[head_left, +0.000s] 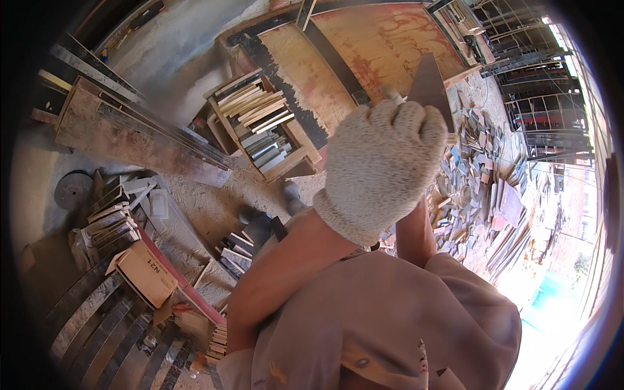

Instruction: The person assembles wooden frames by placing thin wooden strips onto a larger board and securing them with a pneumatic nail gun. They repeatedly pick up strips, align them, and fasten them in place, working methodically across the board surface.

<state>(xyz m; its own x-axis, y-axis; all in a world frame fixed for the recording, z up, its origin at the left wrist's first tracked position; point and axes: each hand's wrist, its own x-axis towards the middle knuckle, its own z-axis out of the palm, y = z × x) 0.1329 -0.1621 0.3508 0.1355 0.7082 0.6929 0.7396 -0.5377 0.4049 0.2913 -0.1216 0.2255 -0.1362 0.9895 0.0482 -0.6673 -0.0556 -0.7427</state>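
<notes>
My left hand point(385, 169), in a speckled knit glove, is raised in front of me with its fingers curled. From behind the curled fingers sticks up a brown flat piece point(430, 88) that tapers to a point. It looks gripped there, though the glove hides its lower part and material. My right forearm point(416, 235) rises behind the left glove, which covers my right hand, so its fingers do not show. Beyond the gloved hand lies a stained reddish-brown table top point(406, 42).
A wooden crate point(300, 161) of narrow strips stands left of the table. Broken flat scraps point(478, 175) are heaped on the right. At lower left are a cardboard box point(144, 274) and dark slats point(97, 331). A long rusty beam point(136, 143) crosses the left side.
</notes>
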